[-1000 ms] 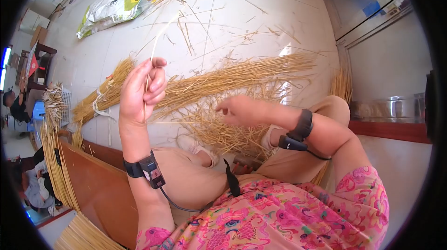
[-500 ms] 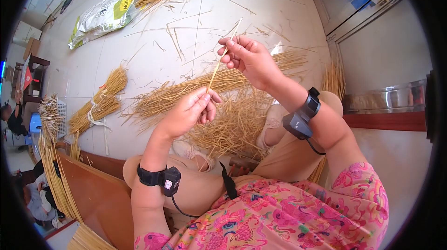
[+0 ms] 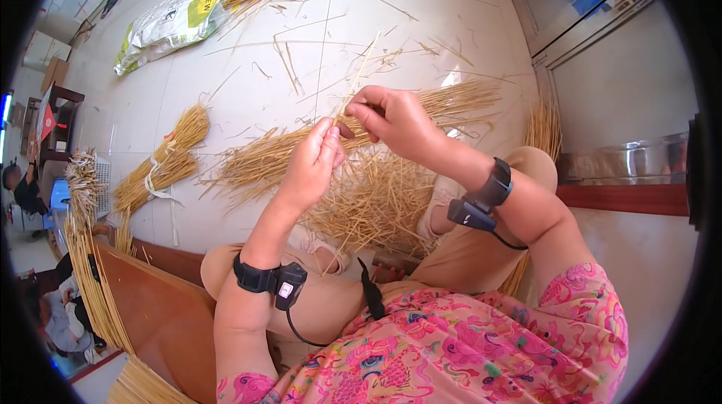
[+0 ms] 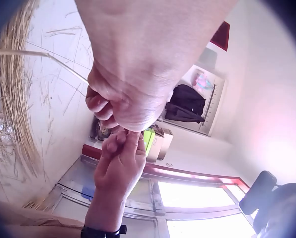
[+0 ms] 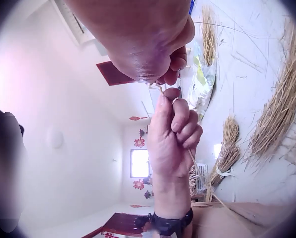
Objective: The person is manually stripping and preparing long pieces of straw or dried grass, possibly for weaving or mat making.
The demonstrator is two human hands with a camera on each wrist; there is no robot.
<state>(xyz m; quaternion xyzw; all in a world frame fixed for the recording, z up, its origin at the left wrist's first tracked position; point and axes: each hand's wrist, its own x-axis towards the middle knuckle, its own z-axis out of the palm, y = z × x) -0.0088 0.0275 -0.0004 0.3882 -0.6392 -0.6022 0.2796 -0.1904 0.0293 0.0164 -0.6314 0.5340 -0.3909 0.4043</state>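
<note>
In the head view a thin pale straw [image 3: 363, 67] rises from between the two hands. My left hand [image 3: 312, 160] pinches it low down between thumb and fingers. Close against its fingertips, my right hand [image 3: 395, 122] has its fingers curled and also pinches the straw. The right wrist view has a short bent bit of straw [image 5: 160, 89] between the two hands' fingertips, and a stalk [image 5: 197, 166] coming out below my left hand [image 5: 173, 144]. The left wrist view shows my right hand [image 4: 119, 166] at my left hand's fingertips, which are partly hidden.
Below the hands, loose straw [image 3: 376, 201] lies heaped between the feet, beside a long spread bundle [image 3: 263, 156]. A tied bundle [image 3: 169, 156] is at the left, and a plastic sack [image 3: 177, 24] with straw lies farther off. A wooden board [image 3: 150, 291] stands near the left leg.
Both hands have come together. My right hand has moved down the straw to my left fingertips, and my left hand has risen slightly. Earlier my left hand held the straw alone.
</note>
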